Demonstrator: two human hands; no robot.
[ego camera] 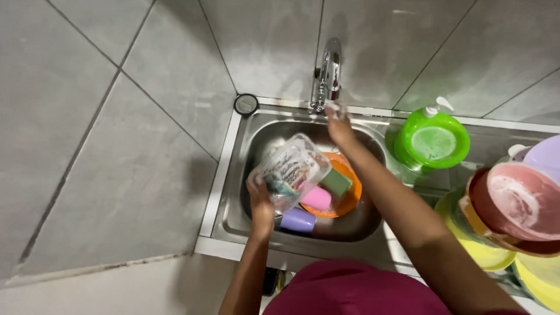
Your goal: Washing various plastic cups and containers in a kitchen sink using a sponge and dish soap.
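Fingers (261, 195) of the left hand (262, 205) grip a clear plastic container (290, 170) over the steel sink (233, 175); right hand (338, 125) fingers curl at the chrome tap (328, 73).

My left hand (261, 201) is low and close to my body, forearm running straight up from below, fingers curled shut in a firm grip with the thumb side turned toward me. My right arm stretches long and diagonal away from me, and my right hand (338, 123) reaches far forward, fingers blurred.
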